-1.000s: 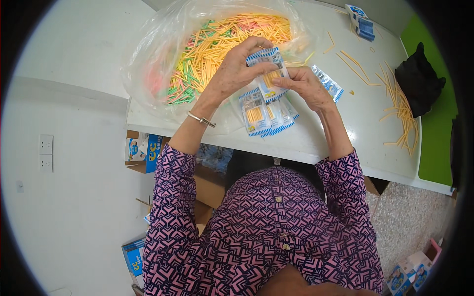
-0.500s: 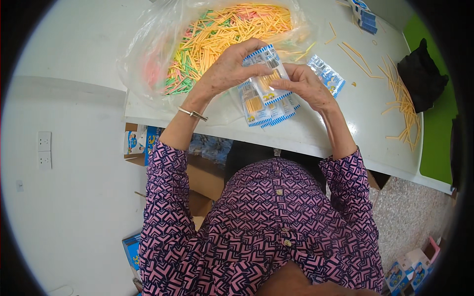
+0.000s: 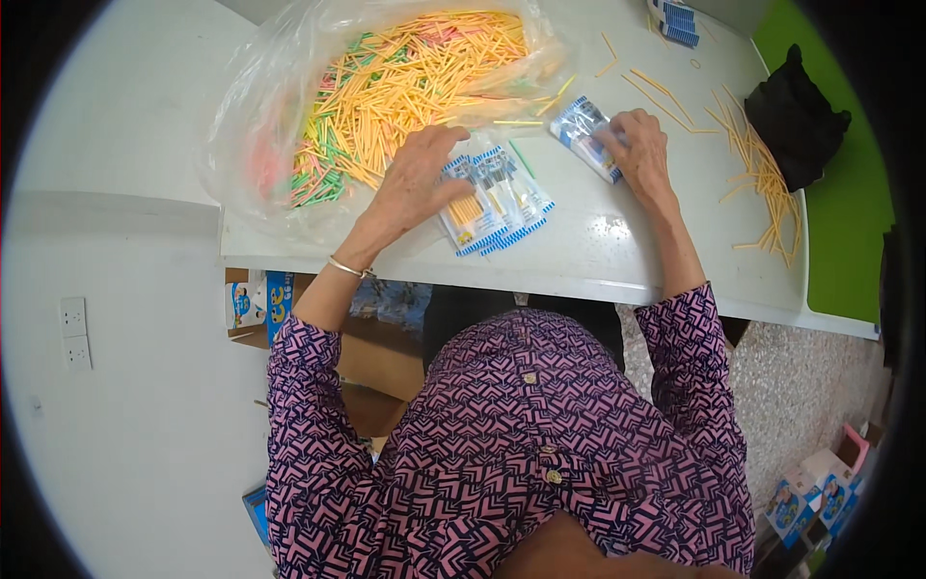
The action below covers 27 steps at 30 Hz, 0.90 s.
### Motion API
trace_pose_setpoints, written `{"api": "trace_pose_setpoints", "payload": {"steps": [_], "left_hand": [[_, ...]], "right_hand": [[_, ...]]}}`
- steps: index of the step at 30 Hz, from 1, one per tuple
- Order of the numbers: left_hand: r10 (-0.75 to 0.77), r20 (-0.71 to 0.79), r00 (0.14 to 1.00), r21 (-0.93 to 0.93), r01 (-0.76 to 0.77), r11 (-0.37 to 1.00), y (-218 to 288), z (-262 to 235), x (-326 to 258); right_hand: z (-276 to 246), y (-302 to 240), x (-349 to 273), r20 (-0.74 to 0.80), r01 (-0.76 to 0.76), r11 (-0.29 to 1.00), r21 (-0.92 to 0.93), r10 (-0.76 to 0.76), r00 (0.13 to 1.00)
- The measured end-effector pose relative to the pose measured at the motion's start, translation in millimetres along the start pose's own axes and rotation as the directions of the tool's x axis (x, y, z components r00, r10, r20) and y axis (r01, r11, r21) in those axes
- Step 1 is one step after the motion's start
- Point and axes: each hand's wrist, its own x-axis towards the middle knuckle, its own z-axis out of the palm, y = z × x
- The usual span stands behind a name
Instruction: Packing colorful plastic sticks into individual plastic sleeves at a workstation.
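My left hand [image 3: 417,181] holds nothing. Its thumb and fingers are apart, by the left edge of a few overlapping small clear packets [image 3: 504,214] with blue-and-white striped ends. Yellow sticks show inside the leftmost packet. Farther right, my right hand [image 3: 640,159] has its fingers closed on the near end of a similar packet [image 3: 582,128], which lies slanted at the table. Whether another packet lies beneath it cannot be made out. Beyond my left hand, a large clear plastic bag [image 3: 253,92] lies spread open around a heap of thin yellow, green and pink sticks [image 3: 415,82].
Long yellow sticks [image 3: 772,193] lie scattered at the right of the white table [image 3: 617,253], beside a black cloth bundle [image 3: 797,121]. Blue-and-white packets [image 3: 673,23] are at the far edge. Cardboard boxes [image 3: 371,359] stand below the table.
The packet that both hands held over the pile is gone from there. My right hand has moved right with a packet; my left hand has let go. The whole view has shifted slightly.
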Motion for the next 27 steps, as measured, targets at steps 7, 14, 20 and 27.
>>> {"api": "trace_pose_setpoints", "payload": {"steps": [7, 14, 20, 27], "left_hand": [[0.094, -0.200, 0.975, -0.016, -0.099, 0.995, 16, 1, 38], [0.084, -0.280, 0.956, -0.142, -0.128, 0.982, 37, 13, 77], [0.100, -0.274, 0.957, -0.285, -0.180, 0.942, 47, 10, 95], [-0.121, -0.077, 0.990, -0.475, 0.071, 0.877, 32, 33, 91]], "right_hand": [[6, 9, 6, -0.095, 0.060, 0.997, -0.056, -0.065, 0.993], [-34, -21, 8, -0.310, 0.368, 0.928, 0.059, -0.333, 0.891], [-46, -52, 7, -0.086, 0.172, 0.822, 0.543, -0.149, 0.985], [-29, -45, 10, 0.154, -0.093, 0.774, 0.626, -0.006, 0.988]]}}
